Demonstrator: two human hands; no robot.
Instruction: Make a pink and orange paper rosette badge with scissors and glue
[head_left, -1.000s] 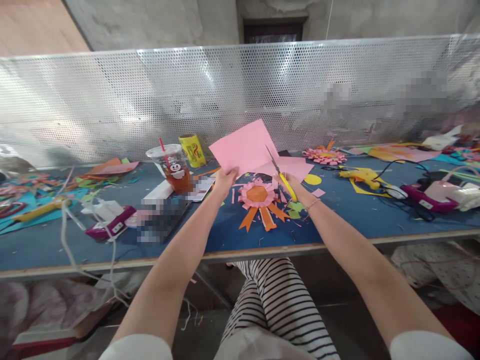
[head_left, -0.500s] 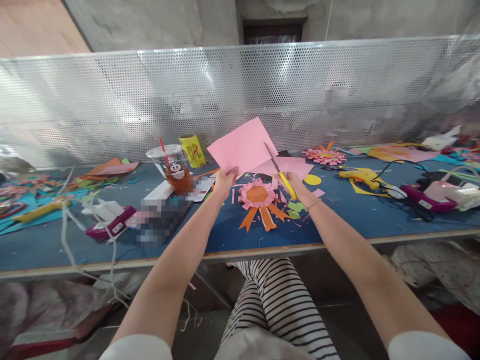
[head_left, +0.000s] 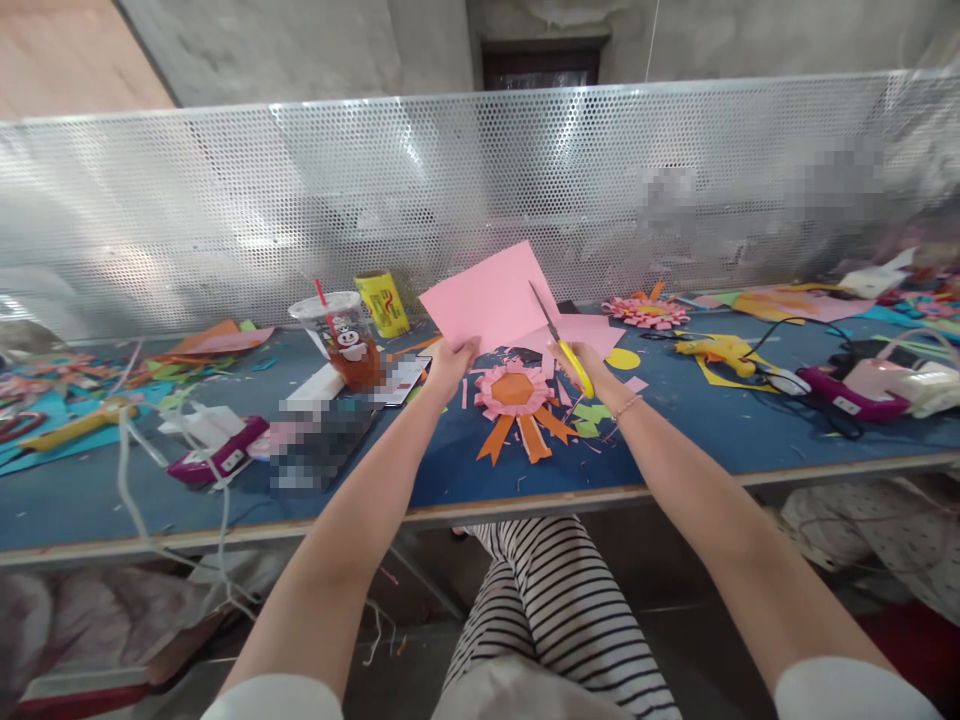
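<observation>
My left hand [head_left: 454, 362] grips the lower edge of a pink paper sheet [head_left: 487, 295], which is raised and tilted above the table. Yellow-handled scissors [head_left: 576, 368] are in my right hand [head_left: 581, 362], their dark blades pointing up and left across the sheet's right side. Below, between my forearms, lies a paper rosette [head_left: 512, 392] with a pink pleated rim, an orange centre and orange ribbon tails. More pink paper [head_left: 592, 332] rests on the table behind my right hand, near a yellow paper disc [head_left: 622, 359] and green scraps [head_left: 591, 420].
On the left stand a drink cup [head_left: 349, 345] with a red straw and a yellow packet [head_left: 382, 304]. Purple power strips [head_left: 217, 455] with cables lie at both sides. A yellow glue gun [head_left: 720, 352] rests at right; a perforated metal panel [head_left: 300, 200] closes the back.
The pink sheet has shifted slightly right and down in view, its tilt a little different. Both hands keep their hold, and the rest of the table looks the same.
</observation>
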